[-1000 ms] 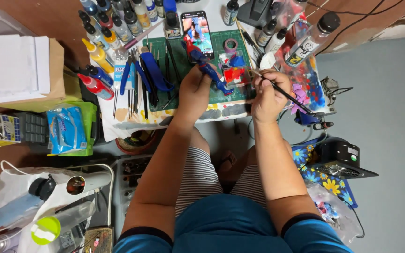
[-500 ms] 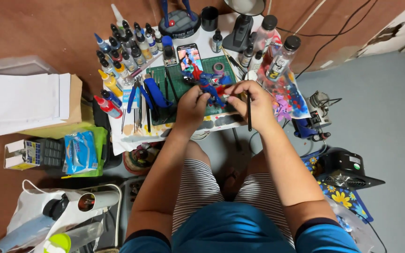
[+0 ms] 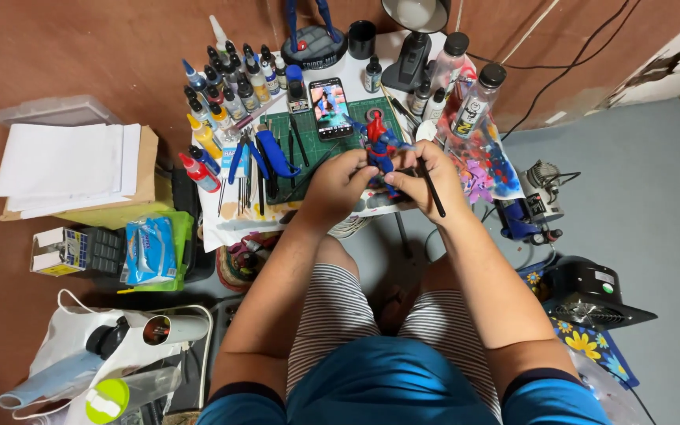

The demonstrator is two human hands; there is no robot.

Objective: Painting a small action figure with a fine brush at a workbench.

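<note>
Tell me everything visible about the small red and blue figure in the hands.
The figure is small, red on top and blue lower down, glossy like painted plastic. It stands roughly upright above the green cutting mat. The left hand and right hand hold it between them; the right also holds a thin black brush.

Both bare forearms are extended forward from the lap and angled inward, so that the two hands are brought together just ahead of the knees. The left hand [image 3: 340, 185] is curled, its fingers closed in a grip with the thumb turned toward the right hand [image 3: 426, 177], which is set just beside it, almost touching. The right hand's fingers are bent and pinched shut, the wrist is held slightly raised, and the elbows are kept out wide on either side of the striped shorts.
</note>
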